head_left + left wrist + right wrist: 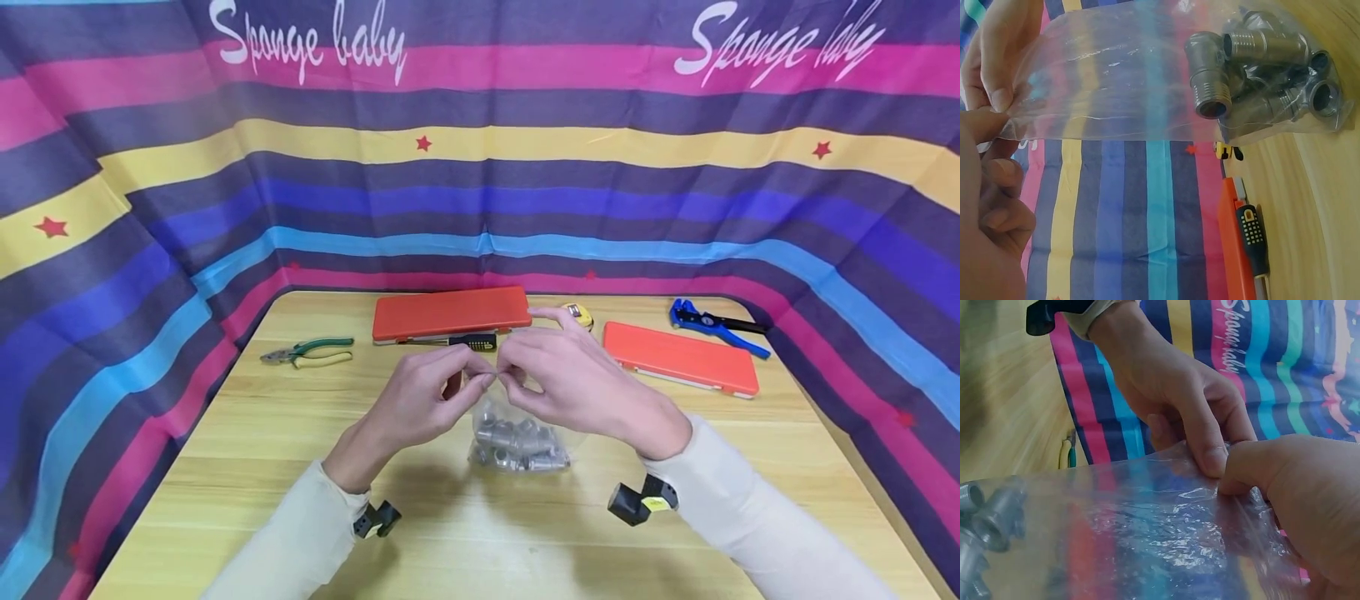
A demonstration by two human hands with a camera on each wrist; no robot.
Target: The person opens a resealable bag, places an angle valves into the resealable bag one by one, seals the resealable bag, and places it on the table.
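Note:
A clear plastic bag (pixel 517 437) hangs upright between both hands, with several threaded metal pipe fittings (pixel 1266 50) in its lower part. My left hand (pixel 431 392) pinches the bag's top edge at one corner between thumb and finger. Right beside it, my right hand (pixel 577 379) pinches the same edge, the fingertips of both hands nearly touching. In the right wrist view the bag's upper part (pixel 1160 531) is creased and shiny below the thumbs. Whether the bag's mouth is sealed I cannot tell. The bag's bottom sits at or just above the wooden table.
Behind the hands lie a red case (pixel 450 312), a screwdriver (pixel 472 342) and a yellow tape measure (pixel 579 315). Green-handled pliers (pixel 307 352) are at left. To the right are a second red case (pixel 682 357) and a blue wire stripper (pixel 716 323). A striped cloth (pixel 480 200) surrounds the table (pixel 480 542).

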